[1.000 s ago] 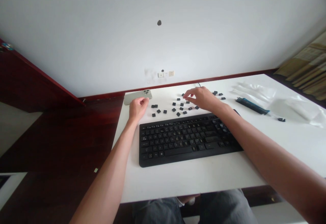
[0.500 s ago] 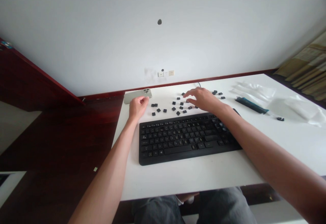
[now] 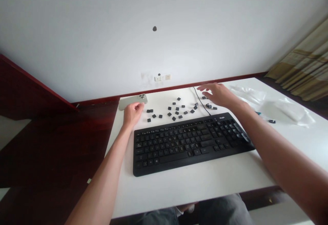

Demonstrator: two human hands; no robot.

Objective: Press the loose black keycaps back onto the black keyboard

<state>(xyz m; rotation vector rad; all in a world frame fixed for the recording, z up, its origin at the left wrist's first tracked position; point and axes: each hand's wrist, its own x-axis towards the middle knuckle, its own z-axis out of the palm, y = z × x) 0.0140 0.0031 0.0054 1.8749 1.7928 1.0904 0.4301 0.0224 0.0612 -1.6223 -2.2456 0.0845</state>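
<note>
A black keyboard [image 3: 179,144] lies on the white table, with several key positions bare of caps. Behind it, several loose black keycaps [image 3: 169,114] are scattered. My left hand [image 3: 132,115] rests beside the phone [image 3: 128,101], its fingers curled together; whatever they may hold is hidden. Over the right-hand keycaps [image 3: 214,108] hovers my right hand [image 3: 216,93], fingers apart and holding nothing that I can see. The keyboard cable [image 3: 201,101] runs back from the keyboard, just left of that hand.
Crumpled clear plastic bags [image 3: 292,112] lie on the right of the table [image 3: 205,187]. A dark tool [image 3: 270,121] near them is mostly hidden by my right forearm. Wall sockets [image 3: 162,78] sit beyond the back edge.
My right hand has moved right, from the middle keycaps to those past the cable, uncovering the cable and more keycaps. My left hand stays by the phone. The view has shifted slightly.
</note>
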